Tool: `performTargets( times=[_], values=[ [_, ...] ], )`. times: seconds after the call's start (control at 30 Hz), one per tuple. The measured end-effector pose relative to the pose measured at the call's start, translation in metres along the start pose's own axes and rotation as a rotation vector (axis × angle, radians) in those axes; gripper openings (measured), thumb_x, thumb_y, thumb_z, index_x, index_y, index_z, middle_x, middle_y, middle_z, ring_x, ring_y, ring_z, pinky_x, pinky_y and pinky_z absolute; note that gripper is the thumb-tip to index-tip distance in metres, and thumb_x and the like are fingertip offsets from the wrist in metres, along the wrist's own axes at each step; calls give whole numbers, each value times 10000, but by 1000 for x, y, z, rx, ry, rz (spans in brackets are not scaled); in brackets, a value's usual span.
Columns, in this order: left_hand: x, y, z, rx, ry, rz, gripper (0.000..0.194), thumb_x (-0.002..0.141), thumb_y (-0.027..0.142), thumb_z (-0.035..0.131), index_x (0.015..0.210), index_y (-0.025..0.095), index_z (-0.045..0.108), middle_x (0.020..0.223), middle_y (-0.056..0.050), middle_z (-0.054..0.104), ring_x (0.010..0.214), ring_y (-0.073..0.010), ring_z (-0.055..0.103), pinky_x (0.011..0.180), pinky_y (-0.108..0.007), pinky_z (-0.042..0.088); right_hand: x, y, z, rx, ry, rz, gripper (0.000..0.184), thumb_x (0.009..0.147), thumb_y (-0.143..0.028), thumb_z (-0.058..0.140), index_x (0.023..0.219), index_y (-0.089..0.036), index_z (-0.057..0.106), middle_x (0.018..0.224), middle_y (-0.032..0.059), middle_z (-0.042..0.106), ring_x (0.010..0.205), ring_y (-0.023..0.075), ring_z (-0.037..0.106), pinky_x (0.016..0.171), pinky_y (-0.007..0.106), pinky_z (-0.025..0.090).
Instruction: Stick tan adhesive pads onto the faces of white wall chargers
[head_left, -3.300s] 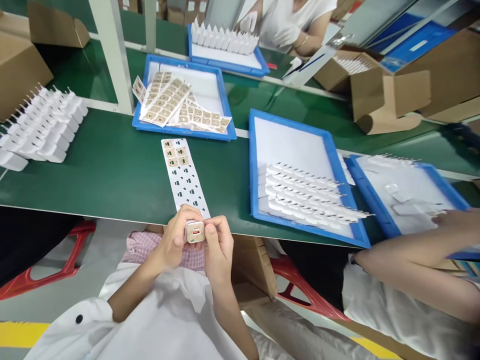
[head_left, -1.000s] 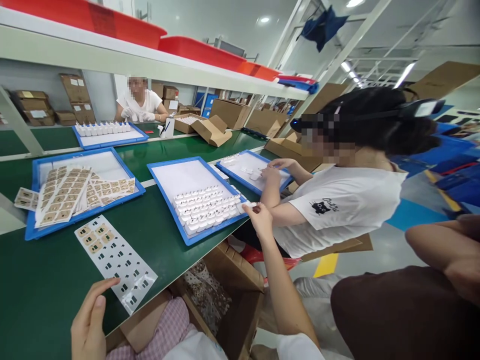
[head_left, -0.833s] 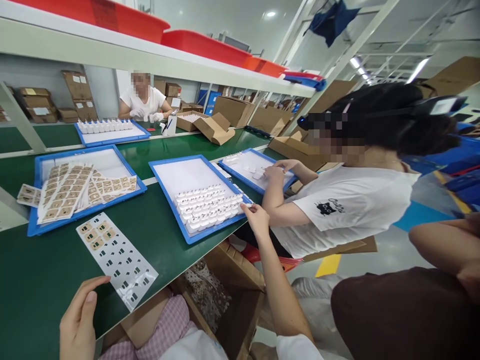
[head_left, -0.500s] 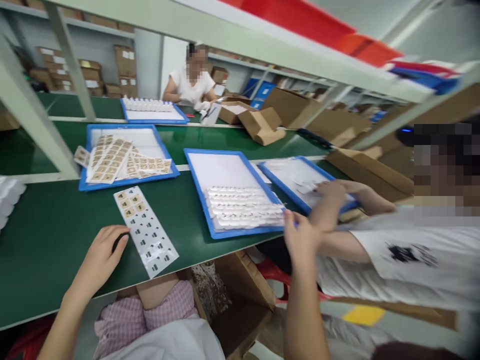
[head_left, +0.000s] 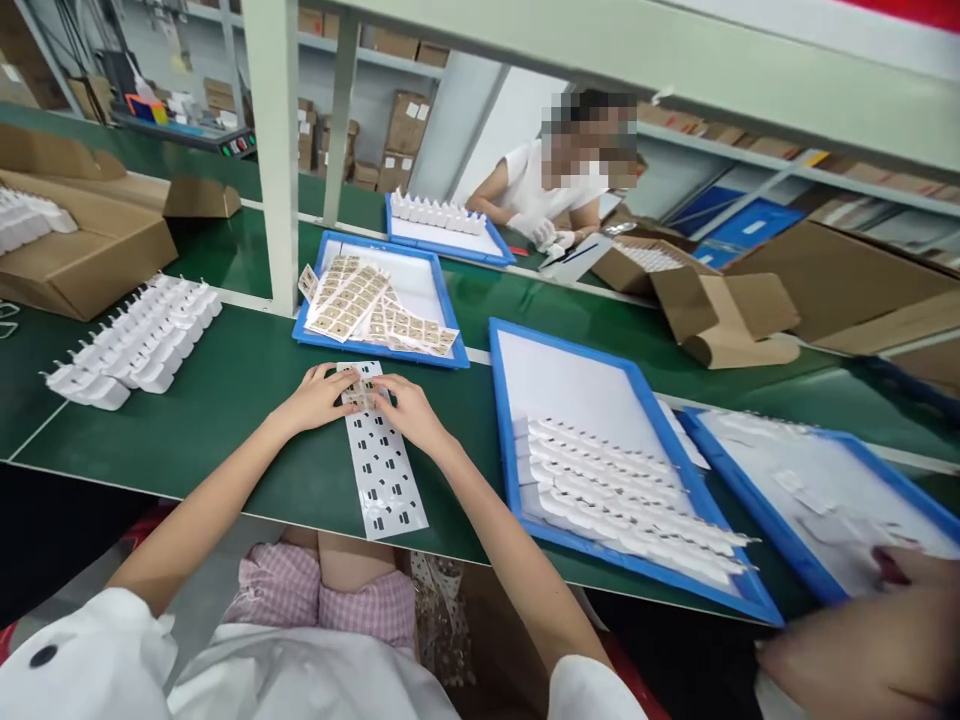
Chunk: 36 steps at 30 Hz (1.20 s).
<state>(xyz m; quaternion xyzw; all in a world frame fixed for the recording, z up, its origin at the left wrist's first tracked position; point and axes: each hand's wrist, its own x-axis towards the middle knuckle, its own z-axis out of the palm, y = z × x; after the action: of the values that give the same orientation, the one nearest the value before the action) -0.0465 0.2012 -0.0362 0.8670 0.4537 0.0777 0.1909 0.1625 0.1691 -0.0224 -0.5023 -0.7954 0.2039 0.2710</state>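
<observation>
A white sticker sheet lies lengthwise on the green table, with a few tan stickers left at its far end and rows of small dark marks below. My left hand has its fingers bent onto the sheet's far left edge, thumb and forefinger at the tan stickers. From the other side, my right hand pinches at the same stickers. The fingertips partly cover them, so whether one is lifted I cannot tell.
Beyond my hands, a blue-rimmed tray holds more sticker sheets. White moulded pieces stand in rows at left; another blue tray holds similar rows at right. A co-worker's arm is lower right, and another person sits opposite.
My right hand has left the edge of the right-hand tray and come to the sticker sheet. My left hand has moved onto the sheet's far end. The view has swung left.
</observation>
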Motion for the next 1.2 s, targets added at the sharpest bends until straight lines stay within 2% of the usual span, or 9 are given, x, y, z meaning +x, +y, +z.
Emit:
performTargets(
  times=[0.1,0.27,0.4,0.57,0.73,0.9,1.03,1.2],
  values=[
    [-2,-5,5,21,41,29,550,991,479,523,1497,264,516,1605,-50,485,1391,-357,397,1186,-530,313,10,15,17,-32,-15,2,254,930,-184,624,1152,-187,749,1185,130,745,1144,295,650,1025,486,527],
    [-3,-2,11,43,99,60,446,990,419,561,1412,281,604,1495,-68,586,1256,-340,449,1095,-521,356,-1,20,26,-62,-24,-7,296,934,-201,638,1219,-216,716,1262,116,715,1164,289,618,1039,495,512],
    [-4,2,12,42,122,73,422,990,368,569,1391,247,618,1365,-94,653,1213,-325,463,1075,-506,367,-5,16,26,-87,-21,6,278,943,-189,615,1203,-206,710,1207,115,726,1139,276,632,994,445,530],
    [-4,5,11,40,118,79,322,984,351,575,1260,248,703,1294,-85,680,1236,-326,455,1080,-510,371,-6,8,25,-133,8,47,170,971,-206,567,1048,-224,717,1045,75,758,1015,248,665,872,367,534],
    [-7,2,10,34,82,64,436,973,462,582,1355,262,648,1434,-76,624,1330,-359,410,1164,-588,289,-8,2,25,-209,4,72,173,981,-186,532,952,-228,698,1000,69,755,955,246,664,792,341,500],
    [-11,1,8,40,44,56,561,927,510,651,1435,283,582,1549,-55,542,1394,-372,375,1205,-634,237,-9,-3,25,-277,-30,64,160,980,-201,553,1009,-203,711,1031,95,739,983,265,645,818,360,510],
    [-10,4,9,60,74,45,501,913,477,686,1370,276,636,1476,-63,600,1326,-352,434,1192,-612,278,-8,-7,28,-328,-33,55,241,989,-248,563,1176,-197,706,1119,117,715,1055,290,622,859,389,527],
    [-8,6,13,82,130,50,434,897,441,713,1290,259,687,1334,-79,665,1275,-336,455,1158,-557,335,-7,-7,30,-353,-19,64,217,1007,-237,533,1073,-229,740,1082,104,731,1028,274,636,809,363,527]
  ],
)
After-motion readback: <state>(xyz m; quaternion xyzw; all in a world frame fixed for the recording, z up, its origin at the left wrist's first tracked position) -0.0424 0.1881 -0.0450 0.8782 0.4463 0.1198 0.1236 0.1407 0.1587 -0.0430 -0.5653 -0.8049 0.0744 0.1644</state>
